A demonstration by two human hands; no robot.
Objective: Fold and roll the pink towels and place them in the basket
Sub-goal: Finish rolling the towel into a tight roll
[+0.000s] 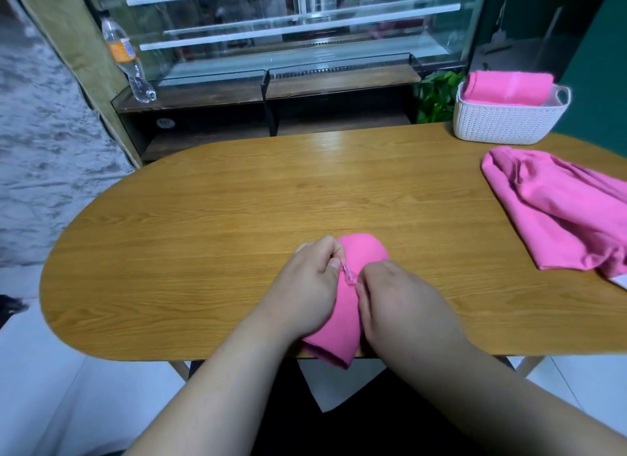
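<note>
A pink towel (342, 323), folded into a narrow strip, lies on the wooden table (237, 198) at its near edge, its near end hanging over. My left hand (305, 286) and my right hand (403, 306) sit on either side of it, fingers curled and pinching the cloth at a rolled bulge in the far part. A white woven basket (502, 123) stands at the far right corner with folded pink towels (509, 86) in it. A loose heap of pink towels (556, 211) lies on the table's right side.
A glass display case (288, 41) with a dark shelf stands behind the table, a plastic bottle (127, 58) leaning at its left end. A green plant (437, 96) sits left of the basket. White tiled floor shows below the table's near edge.
</note>
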